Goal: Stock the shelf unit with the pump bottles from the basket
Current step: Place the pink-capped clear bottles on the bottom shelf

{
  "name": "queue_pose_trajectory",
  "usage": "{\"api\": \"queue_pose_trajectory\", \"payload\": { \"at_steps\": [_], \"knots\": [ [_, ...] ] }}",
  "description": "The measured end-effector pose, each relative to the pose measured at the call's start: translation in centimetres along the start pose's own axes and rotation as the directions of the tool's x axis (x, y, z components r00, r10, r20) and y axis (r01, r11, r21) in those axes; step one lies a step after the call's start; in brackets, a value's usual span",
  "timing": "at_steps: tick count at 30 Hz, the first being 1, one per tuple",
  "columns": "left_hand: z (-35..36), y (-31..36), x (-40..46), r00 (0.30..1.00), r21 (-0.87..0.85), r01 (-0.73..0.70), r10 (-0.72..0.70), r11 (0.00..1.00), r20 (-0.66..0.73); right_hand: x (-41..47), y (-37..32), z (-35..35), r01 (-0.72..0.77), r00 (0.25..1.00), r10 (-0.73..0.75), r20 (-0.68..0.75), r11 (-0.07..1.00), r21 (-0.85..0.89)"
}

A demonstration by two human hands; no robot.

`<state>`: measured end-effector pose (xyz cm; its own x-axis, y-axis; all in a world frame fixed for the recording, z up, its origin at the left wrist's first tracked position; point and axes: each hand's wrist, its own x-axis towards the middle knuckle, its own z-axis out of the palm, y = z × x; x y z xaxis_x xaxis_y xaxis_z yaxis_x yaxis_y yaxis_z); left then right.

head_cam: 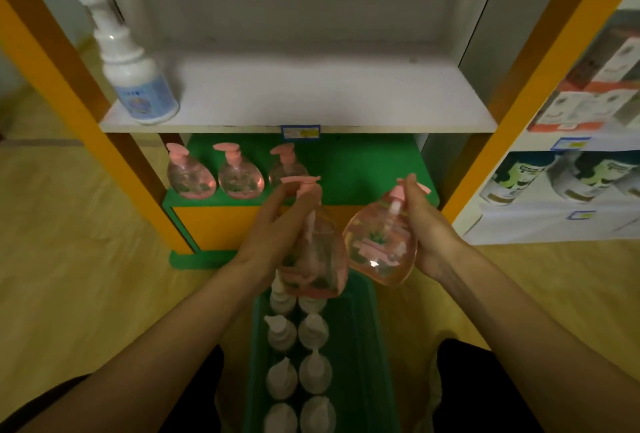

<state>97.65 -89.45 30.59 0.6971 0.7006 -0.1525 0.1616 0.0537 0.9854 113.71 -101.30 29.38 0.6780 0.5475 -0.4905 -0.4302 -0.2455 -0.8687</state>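
A yellowish floor runs under an orange-framed shelf unit point(540, 62) with a white middle board and a green bottom board, and a second rack of boxed goods stands off to the right. Low in front of the unit, the left hand point(273, 225) is wrapped around the neck of a clear pink teardrop-shaped pump bottle point(315, 259), fingers curled just under its pink pump head, while the right hand point(426, 225) cups the side of a second clear pink pump bottle point(381, 245), thumb and fingers closing near its pump. Both bottles hang in the air, tilted, just above the far end of the green plastic basket point(363, 346) and short of the bottom board. Directly beyond them, three matching pink pump bottles point(239, 176) already stand in a row on the left part of the green bottom board, with free green space to their right, so that row looks started but unfinished. The basket between the person's knees holds two rows of white pump bottles point(313, 332), at least eight showing. On the white board above, only one white pump bottle with a blue label point(138, 83) stands at the left end, so most of the stocking seems still ahead.
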Motion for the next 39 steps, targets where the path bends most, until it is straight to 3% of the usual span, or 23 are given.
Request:
{"api": "queue_pose_trajectory", "payload": {
  "at_steps": [3,8,12,16,20,24,29,33,39],
  "knots": [
    [-0.2,-0.2,0.2,0.998,0.009,0.055,-0.055,0.998,-0.039,0.3,0.3,-0.2,-0.127,0.992,0.128,0.019,0.992,-0.016],
    [-0.1,0.2,0.0,0.939,-0.067,0.341,-0.343,0.938,-0.022,-0.3,1.3,-1.0,-0.266,0.951,0.274,0.142,0.961,-0.073],
    [-0.8,-0.3,0.2,0.920,-0.068,0.378,-0.383,0.923,-0.082,-0.8,1.7,-1.7,-0.290,0.926,0.328,0.185,0.934,-0.208],
    [-1.5,-1.0,0.7,0.912,-0.050,0.385,-0.389,0.921,-0.133,-0.7,2.1,-1.3,-0.234,0.941,0.271,0.203,0.954,-0.188],
    [-1.9,-1.4,1.0,0.917,-0.071,0.358,-0.365,0.931,-0.159,0.1,3.0,0.0,-0.234,0.969,0.225,0.101,0.969,0.080],
    [-2.0,-1.2,1.3,0.913,-0.074,0.363,-0.370,0.929,-0.171,1.1,2.9,1.1,-0.254,0.965,0.228,0.127,0.933,0.256],
    [-2.6,-1.4,2.2,0.924,-0.049,0.309,-0.312,0.950,-0.222,2.8,2.2,2.5,-0.169,0.982,0.158,0.101,0.979,0.114],
    [-2.6,-2.5,2.9,0.927,-0.038,0.282,-0.283,0.959,-0.246,6.7,1.3,3.1,0.100,0.989,-0.106,-0.104,0.993,-0.063],
    [-2.1,-3.5,3.8,0.918,-0.008,0.284,-0.274,0.959,-0.288,11.6,1.2,4.0,0.184,0.973,-0.192,-0.128,0.980,-0.073]
  ]
}}
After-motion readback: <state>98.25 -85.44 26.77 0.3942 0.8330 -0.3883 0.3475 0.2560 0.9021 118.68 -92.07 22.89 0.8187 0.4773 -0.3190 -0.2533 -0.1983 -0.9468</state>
